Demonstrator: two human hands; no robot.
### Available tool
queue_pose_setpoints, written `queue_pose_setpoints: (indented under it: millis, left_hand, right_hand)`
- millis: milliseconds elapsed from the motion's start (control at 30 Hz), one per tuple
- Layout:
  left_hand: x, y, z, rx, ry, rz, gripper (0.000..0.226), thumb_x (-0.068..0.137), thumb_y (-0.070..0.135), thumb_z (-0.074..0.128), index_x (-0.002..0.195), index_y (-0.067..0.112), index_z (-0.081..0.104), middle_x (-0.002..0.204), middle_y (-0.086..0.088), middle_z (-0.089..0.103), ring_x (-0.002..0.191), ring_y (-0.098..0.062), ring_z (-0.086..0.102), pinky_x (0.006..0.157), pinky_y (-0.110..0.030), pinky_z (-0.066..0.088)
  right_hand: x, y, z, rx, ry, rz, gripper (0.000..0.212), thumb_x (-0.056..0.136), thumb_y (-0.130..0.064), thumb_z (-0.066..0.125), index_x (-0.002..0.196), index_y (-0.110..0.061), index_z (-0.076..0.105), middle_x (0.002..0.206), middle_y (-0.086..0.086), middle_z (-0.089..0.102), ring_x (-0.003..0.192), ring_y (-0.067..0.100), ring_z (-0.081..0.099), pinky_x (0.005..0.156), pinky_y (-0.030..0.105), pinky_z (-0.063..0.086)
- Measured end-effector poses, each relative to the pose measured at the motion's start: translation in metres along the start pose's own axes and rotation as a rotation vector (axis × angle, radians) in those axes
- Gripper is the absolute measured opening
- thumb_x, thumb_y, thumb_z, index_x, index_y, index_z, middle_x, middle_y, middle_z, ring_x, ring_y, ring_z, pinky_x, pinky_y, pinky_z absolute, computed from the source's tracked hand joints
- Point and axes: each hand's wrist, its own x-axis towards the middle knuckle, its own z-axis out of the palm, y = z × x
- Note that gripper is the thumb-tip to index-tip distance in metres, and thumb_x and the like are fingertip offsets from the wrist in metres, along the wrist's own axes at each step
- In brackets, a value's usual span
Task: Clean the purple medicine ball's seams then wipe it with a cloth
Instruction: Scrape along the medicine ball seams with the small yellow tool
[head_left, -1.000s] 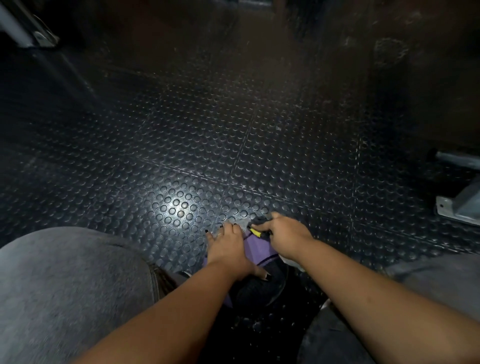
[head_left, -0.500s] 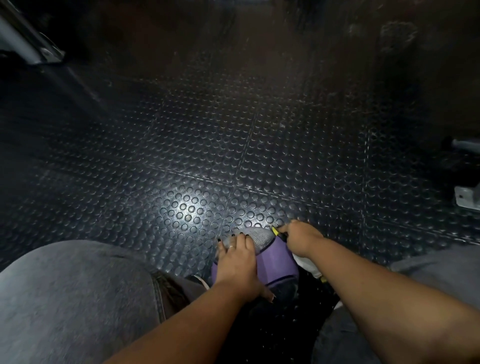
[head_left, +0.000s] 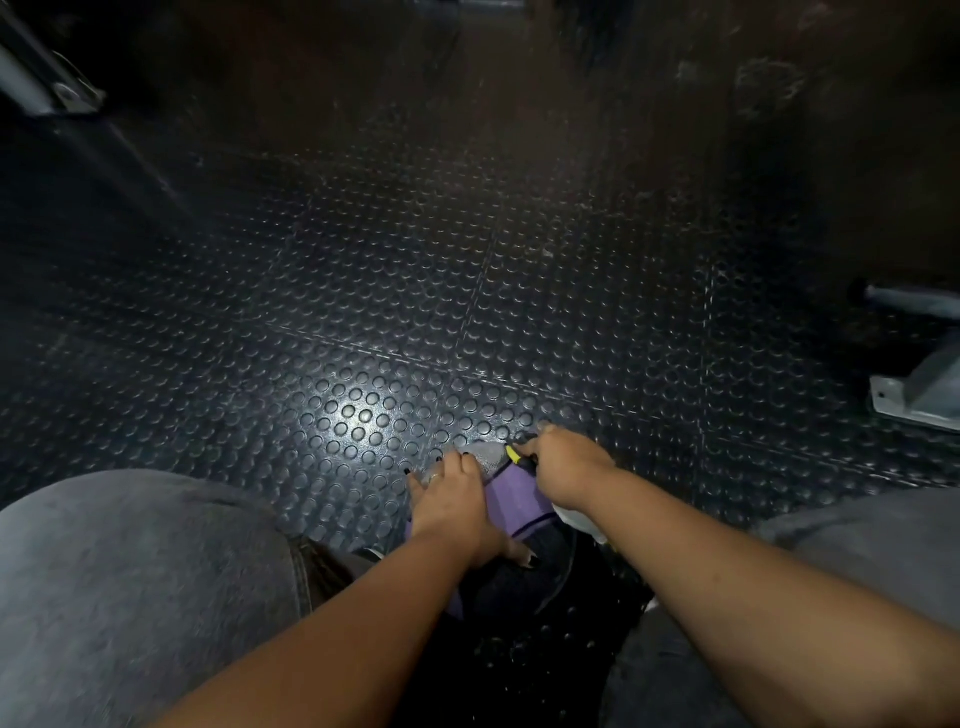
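The purple medicine ball (head_left: 511, 501), with grey and black panels, sits on the floor between my knees. My left hand (head_left: 452, 499) lies over its left side, fingers spread and curved on the surface. My right hand (head_left: 563, 470) is at the ball's upper right and grips a small tool with a yellow and black handle (head_left: 514, 456), its tip at the seam between the grey and purple panels. A white cloth (head_left: 576, 519) shows under my right wrist. Much of the ball is hidden by my hands.
Black studded rubber floor tiles (head_left: 467, 291) stretch ahead. A grey metal foot plate and frame (head_left: 922, 395) stand at the right edge, another metal frame (head_left: 41, 88) at the top left. My knees in grey trousers (head_left: 130, 587) flank the ball.
The ball has turned, so more of its purple and grey panels show. My right hand and the tool have stayed at the seam. My view has shifted slightly.
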Motion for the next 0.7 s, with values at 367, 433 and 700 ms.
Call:
queue_pose_setpoints:
  millis: [367, 433, 700]
  left_hand:
    - [-0.018, 0.005, 0.009, 0.086, 0.014, 0.143, 0.122, 0.043, 0.07, 0.087, 0.135, 0.012, 0.03, 0.139, -0.004, 0.032, 0.141, -0.029, 0.031, 0.12, -0.064, 0.009]
    - [-0.014, 0.006, 0.008, 0.048, 0.028, 0.133, 0.12, 0.042, 0.071, 0.086, 0.132, 0.013, 0.032, 0.136, -0.002, 0.033, 0.139, -0.027, 0.034, 0.12, -0.063, 0.009]
    - [0.002, 0.016, 0.0, -0.097, 0.053, 0.057, 0.126, 0.045, 0.074, 0.084, 0.14, 0.011, 0.03, 0.133, -0.001, 0.036, 0.135, -0.024, 0.038, 0.121, -0.058, 0.016]
  right_hand:
    - [0.006, 0.023, 0.009, 0.083, -0.126, 0.093, 0.033, 0.087, -0.007, 0.053, 0.108, -0.025, 0.07, 0.112, 0.006, 0.066, 0.098, 0.025, 0.061, 0.082, 0.027, 0.048]
    - [0.006, 0.021, 0.004, 0.095, -0.114, 0.08, 0.039, 0.087, -0.007, 0.05, 0.114, -0.029, 0.069, 0.116, 0.005, 0.066, 0.1, 0.025, 0.061, 0.079, 0.027, 0.046]
    - [-0.004, 0.001, -0.009, 0.0, -0.045, -0.034, 0.053, 0.09, -0.009, 0.048, 0.133, -0.039, 0.055, 0.138, 0.001, 0.053, 0.118, 0.025, 0.055, 0.091, 0.032, 0.048]
